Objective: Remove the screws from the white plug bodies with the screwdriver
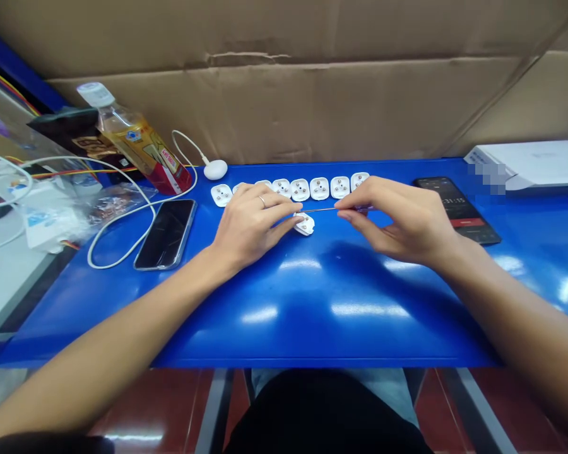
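My left hand (250,222) rests on the blue table (312,302), its fingers pinched on a small white plug part (305,224). My right hand (400,217) is closed in a pinch on a thin screwdriver (331,209), whose shaft points left to the plug part. Behind both hands a row of several white plug parts (310,188) lies along the table's back edge, partly hidden by my left hand.
A dark phone (166,233) lies left of my hands, ringed by a white cable (123,217) with a charger puck (215,169). A drink bottle (137,142) lies at back left. At right lie a phone showing a timer (457,208) and a white box (532,162). Cardboard (312,94) walls the back.
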Tool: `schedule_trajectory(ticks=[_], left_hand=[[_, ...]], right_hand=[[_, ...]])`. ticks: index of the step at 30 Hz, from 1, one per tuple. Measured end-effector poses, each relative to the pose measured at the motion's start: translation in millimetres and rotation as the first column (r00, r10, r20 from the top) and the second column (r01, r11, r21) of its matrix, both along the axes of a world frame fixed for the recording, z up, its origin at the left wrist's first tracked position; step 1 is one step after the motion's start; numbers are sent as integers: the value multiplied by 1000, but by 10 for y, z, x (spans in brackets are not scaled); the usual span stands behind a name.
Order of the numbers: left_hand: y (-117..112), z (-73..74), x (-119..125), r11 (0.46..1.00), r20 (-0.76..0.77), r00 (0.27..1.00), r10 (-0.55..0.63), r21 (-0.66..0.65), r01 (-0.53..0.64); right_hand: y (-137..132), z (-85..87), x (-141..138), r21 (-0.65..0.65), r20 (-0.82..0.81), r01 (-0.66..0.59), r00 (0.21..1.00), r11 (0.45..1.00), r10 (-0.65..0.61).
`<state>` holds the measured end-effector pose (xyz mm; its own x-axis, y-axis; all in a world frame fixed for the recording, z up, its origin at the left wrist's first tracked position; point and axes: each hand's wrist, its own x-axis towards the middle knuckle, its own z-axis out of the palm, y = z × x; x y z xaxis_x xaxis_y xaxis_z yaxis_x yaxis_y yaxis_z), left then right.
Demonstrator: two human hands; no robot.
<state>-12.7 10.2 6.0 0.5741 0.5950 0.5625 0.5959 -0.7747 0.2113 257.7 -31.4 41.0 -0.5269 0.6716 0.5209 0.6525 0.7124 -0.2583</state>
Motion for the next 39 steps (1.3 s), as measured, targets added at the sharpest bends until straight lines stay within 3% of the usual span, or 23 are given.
schedule_trajectory(ticks=[7, 14, 20, 34, 39], left_hand=[[-7, -27, 21, 990, 58, 997, -54, -130, 61], [-5, -58, 66, 948, 170, 985, -10, -312, 63], [-1, -27, 76, 937, 315, 948, -39, -318, 144], [-46, 23, 107, 945, 373, 927, -39, -289, 156], [-47, 20, 107, 944, 379, 924, -60, -280, 176]], right_hand=[[19, -8, 48, 64, -20, -4, 1000, 998, 6], [53, -44, 54, 155, -11, -86, 996, 984, 89], [25, -24, 49, 214, -77, -43, 995, 976, 61], [13, -21, 37, 265, -55, -34, 997, 964, 50], [19, -30, 50, 230, -56, -41, 997, 972, 56]])
